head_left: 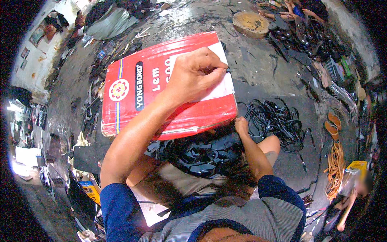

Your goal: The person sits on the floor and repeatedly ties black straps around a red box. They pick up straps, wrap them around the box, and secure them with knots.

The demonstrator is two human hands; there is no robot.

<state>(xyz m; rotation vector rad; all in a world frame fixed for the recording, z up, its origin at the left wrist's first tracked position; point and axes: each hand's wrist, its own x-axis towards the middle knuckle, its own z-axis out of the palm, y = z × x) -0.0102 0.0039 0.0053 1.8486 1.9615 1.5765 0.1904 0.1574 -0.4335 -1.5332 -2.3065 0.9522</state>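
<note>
A red cardboard box (141, 117) with white lettering and a flower emblem lies tilted in front of me, above my lap. My left hand (195, 72) reaches across its top over a white patch (225, 86). Thumb and forefinger press together at the box's right edge, beside a small dark bit too small to name. My right hand (241, 126) is at the box's near right corner, its fingers mostly hidden there. Beneath the box, glossy black curved pieces (201, 155) are heaped in my lap.
A tangle of black strips (274, 121) lies right of the box. Farther right are sandals (333, 125), a tan bundle of strips (335, 169) and a yellow box (356, 166). A round wooden block (250, 25) stands at the back, near another person's hands (282, 16) and black scraps.
</note>
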